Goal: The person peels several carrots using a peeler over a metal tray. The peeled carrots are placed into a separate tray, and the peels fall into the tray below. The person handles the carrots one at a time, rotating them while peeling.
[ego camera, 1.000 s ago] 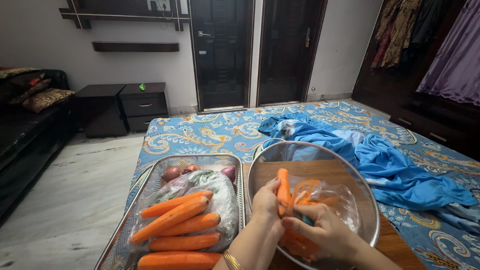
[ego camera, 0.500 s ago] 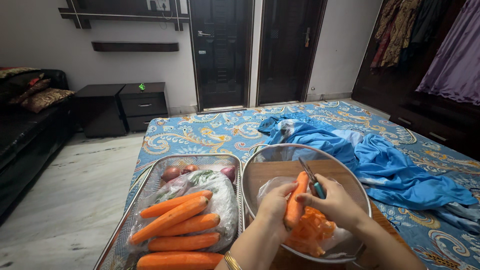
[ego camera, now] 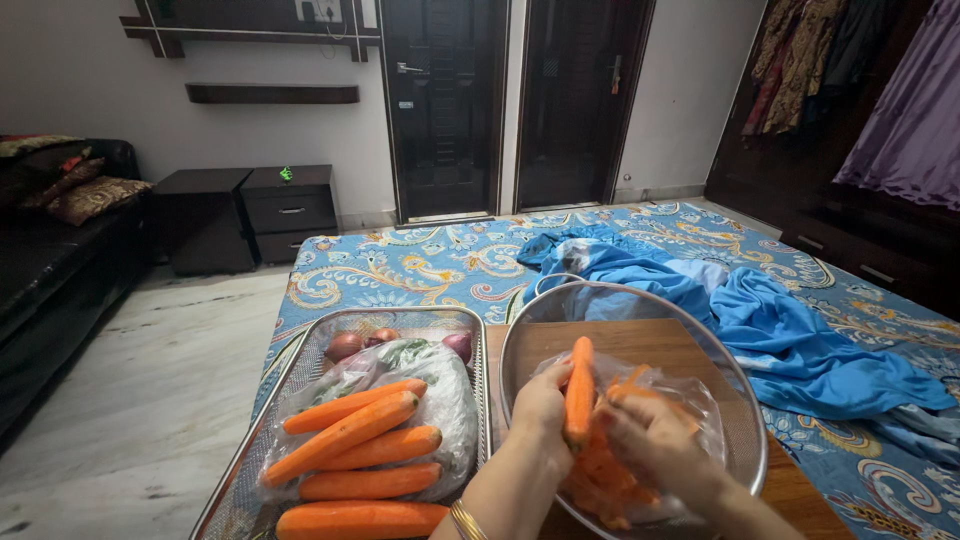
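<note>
Big picture first: a bed [ego camera: 420, 265] under a blue patterned cover fills the view, with a crumpled blue cloth [ego camera: 790, 340] lying across its right side. At the bed's near edge sits a wooden board [ego camera: 790, 490], and on it a round wire-mesh strainer [ego camera: 640, 300] lined with a clear plastic bag [ego camera: 690, 395] full of orange peelings [ego camera: 600, 480]. Just left of it, touching side by side, is a rectangular mesh tray [ego camera: 300, 370]. On that tray lie five peeled carrots [ego camera: 350, 435] on top of another plastic bag, with onions [ego camera: 345, 347] tucked at the tray's far end.

Now the hands, low over the strainer. The left hand [ego camera: 540, 405] has its fingers wrapped tight round the lower part of a carrot [ego camera: 579, 390], holding it nearly upright above the peelings, tip pointing away. The right hand [ego camera: 655, 445] sits right against that carrot's side, fingers curled in; it is blurred, and whatever it grips is hidden, so I cannot tell what is in it. A gold bangle [ego camera: 462, 520] rides on the left wrist.
</note>
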